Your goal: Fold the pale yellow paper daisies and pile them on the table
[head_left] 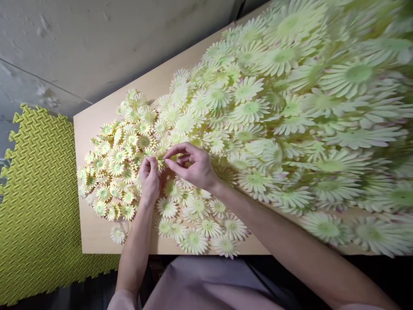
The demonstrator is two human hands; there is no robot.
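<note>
My left hand is closed in a pinch, thumb against forefinger, over the middle of a heap of artificial flowers. Facing it, my right hand brings its thumb and forefinger tips nearly together, its other fingers curled. Between the two sets of fingertips show the pale petals of a small artificial flower, partly covered by the fingers. Left of my hands lies a pile of small yellow-cream flower heads with green centres. Larger pale flower heads spread to the right, some with pinkish petal tips.
The flowers lie on a light wooden tabletop. A worn grey wall runs along its far side. Yellow-green interlocking foam mat stands at the left end. Several loose flower heads rest by the near edge.
</note>
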